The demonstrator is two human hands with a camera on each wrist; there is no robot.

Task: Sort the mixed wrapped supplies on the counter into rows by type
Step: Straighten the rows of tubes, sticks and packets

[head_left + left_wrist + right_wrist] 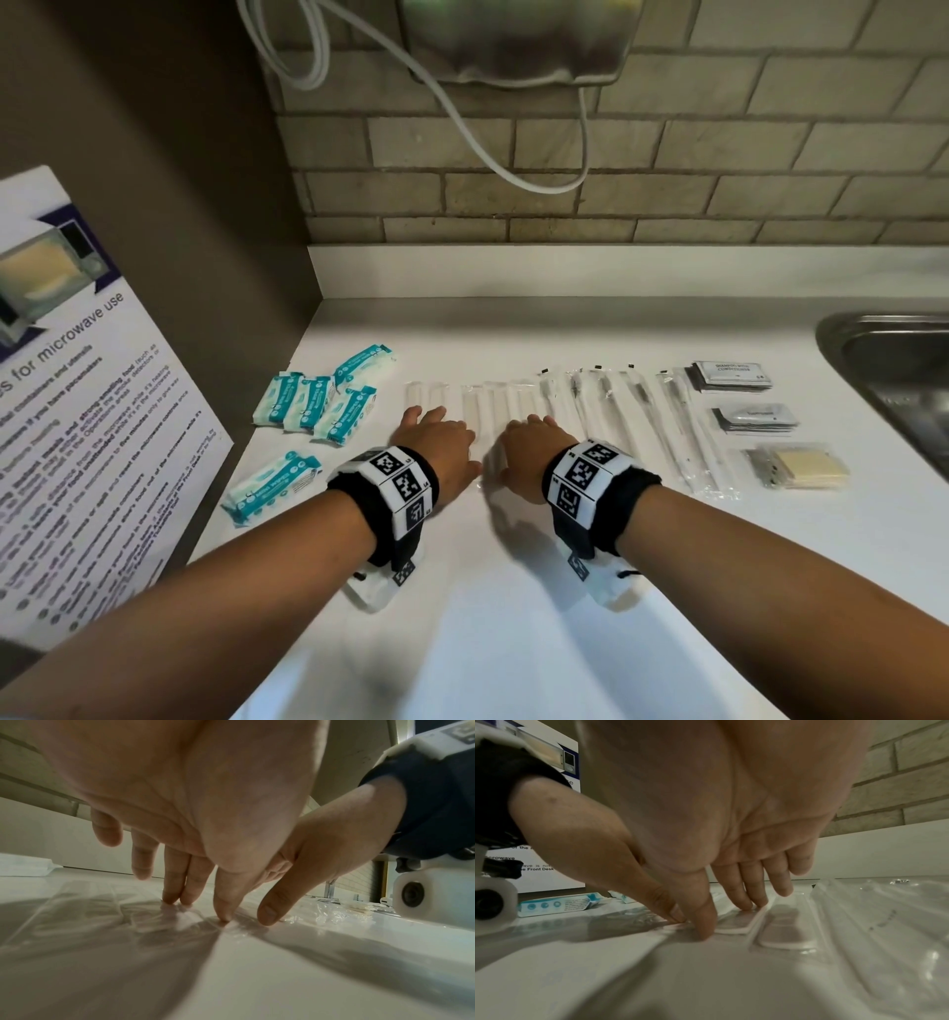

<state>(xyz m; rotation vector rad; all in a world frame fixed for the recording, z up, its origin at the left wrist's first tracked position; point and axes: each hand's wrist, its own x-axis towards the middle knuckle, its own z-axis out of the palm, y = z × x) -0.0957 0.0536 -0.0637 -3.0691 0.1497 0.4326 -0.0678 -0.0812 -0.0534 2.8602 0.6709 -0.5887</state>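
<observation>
A row of clear-wrapped flat white sticks [482, 406] lies across the middle of the white counter [513, 591]. My left hand [436, 442] and right hand [534, 444] rest side by side on the near ends, fingers straight, tips pressing the wrappers. The left wrist view shows my left hand [185, 878] pushing down on crinkled clear film [102, 902], with the right hand [321, 862] beside it. In the right wrist view my right hand [731, 882] presses a wrapped stick [782, 933], and the left hand [590, 852] touches the film next to it.
Several teal packets [318, 406] sit in a loose cluster at the left, one more [272, 485] lying nearer. To the right are slim wrapped items with black ends [637, 406], dark sachets [729, 377], grey sachets [755, 419] and a bagged yellow pad [806, 465]. A sink [873, 349] lies far right, a microwave sign [77, 411] far left.
</observation>
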